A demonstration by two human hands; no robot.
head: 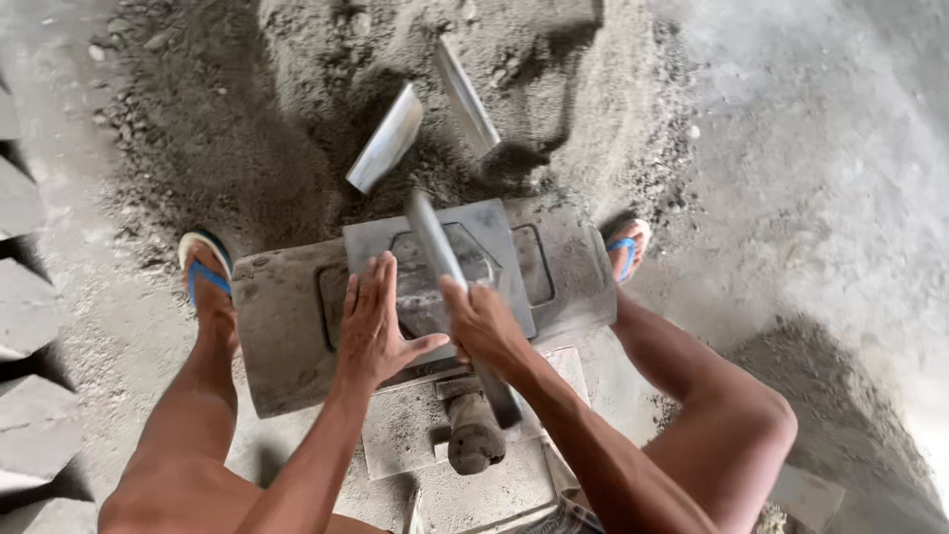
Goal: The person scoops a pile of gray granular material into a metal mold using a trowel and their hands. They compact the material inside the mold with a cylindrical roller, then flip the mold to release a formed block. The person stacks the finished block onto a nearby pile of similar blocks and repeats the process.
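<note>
Two hands work the grey block mould (297, 326): right hand (481, 321) grips a flat steel bar (440, 252) pointing away up-left; left hand (374, 321) lies flat, fingers spread, just beside it.

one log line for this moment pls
left hand: flat on metal plate | right hand: grips flat bar | plate on block mould | sand pile behind

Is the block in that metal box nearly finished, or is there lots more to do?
Partly, it seems. Done: grey mix already fills the metal mould to the brim. In hand: the left hand lies flat on the grey plate over the mould, while the right hand grips a metal bar across it. Left: the block is not out yet, and a shovel waits in the sand pile.
</note>
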